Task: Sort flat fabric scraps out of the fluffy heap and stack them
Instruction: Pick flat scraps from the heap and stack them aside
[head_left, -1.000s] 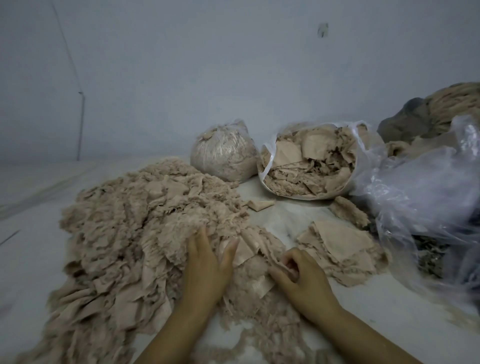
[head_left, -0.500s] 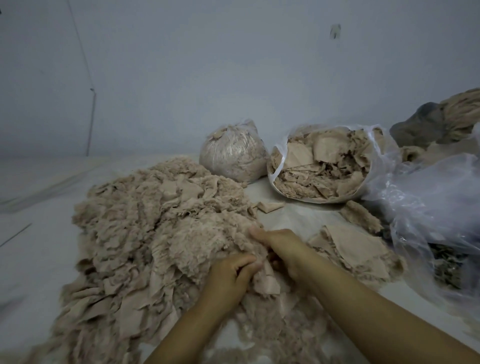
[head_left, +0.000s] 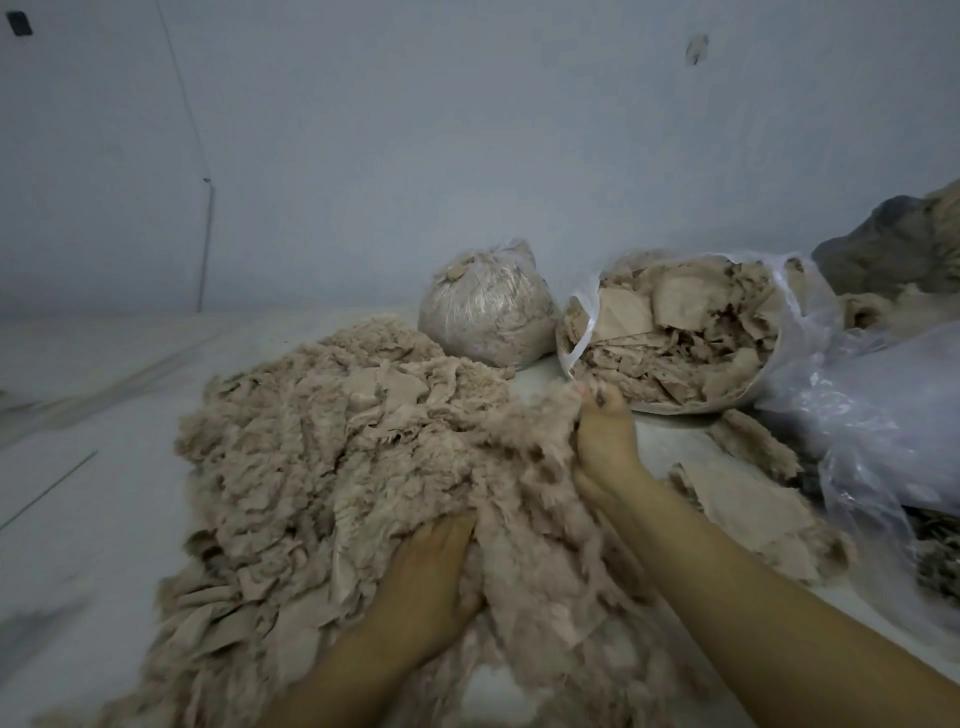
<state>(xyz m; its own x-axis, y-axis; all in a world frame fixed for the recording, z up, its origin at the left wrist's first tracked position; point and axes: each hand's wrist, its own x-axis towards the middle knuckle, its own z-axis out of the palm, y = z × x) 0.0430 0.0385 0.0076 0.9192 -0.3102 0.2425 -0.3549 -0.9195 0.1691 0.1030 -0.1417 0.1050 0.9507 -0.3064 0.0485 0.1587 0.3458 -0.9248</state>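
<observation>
Since a second ago the right hand (head_left: 605, 441) has gone from digging at the near edge of the pile to reaching way forward, and it's now up by the far side of the fluffy heap (head_left: 332, 467) with a wad of fluff (head_left: 545, 415) pinched in its fingertips, lifted and stretched toward the open bag of scraps (head_left: 670, 332). The left hand (head_left: 431, 566) has slid in too and now sits buried at the near side of the heap, fingers pushed into the material; how far they curl around anything is hidden by the fluff, so can't say for sure. The stuff looks super light and soft, basically no stiffness, and the fibres cling to each other, so pulling a clump probably drags strings of neighbours along. The flat scraps mixed in, like the smooth pieces near the top of the heap (head_left: 395, 387), look thin, limp and not at all fragile, so they'd be best pinched at a bare corner or edge and peeled out while the other hand holds the fluff down. The stack of flat scraps (head_left: 748, 514) lies on the white surface (head_left: 104, 493) just right of the right forearm, between the heap and the crumpled clear plastic (head_left: 883, 431). A tied-off bag (head_left: 488, 312) sits behind the heap, next to the open one.
</observation>
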